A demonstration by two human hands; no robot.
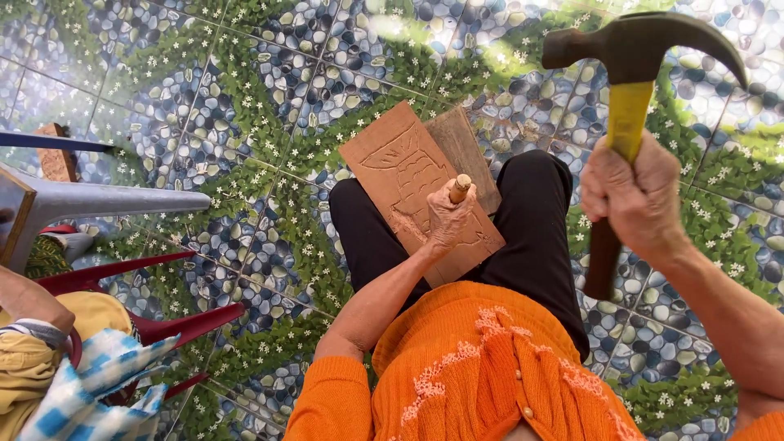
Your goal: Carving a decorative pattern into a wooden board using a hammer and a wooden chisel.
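Orange knitted cardigan [474,376] fills the foreground, worn by the seated carver, whose lap holds everything. Far left, another person's arm in a checked sleeve [82,384] sits beside red chair legs [163,327] on the pebble-patterned tiled floor [245,122]. Moving right, the wooden board [400,175] rests tilted across black trousers [539,237], a second plank [465,147] beneath it. The left hand [447,219] is closed around a wooden-handled chisel [461,188], tip against the board. Outlines of a figure are already cut; much of the surface looks plain, so the carving seems partway. The right hand [635,200] grips a claw hammer [633,82], raised high.
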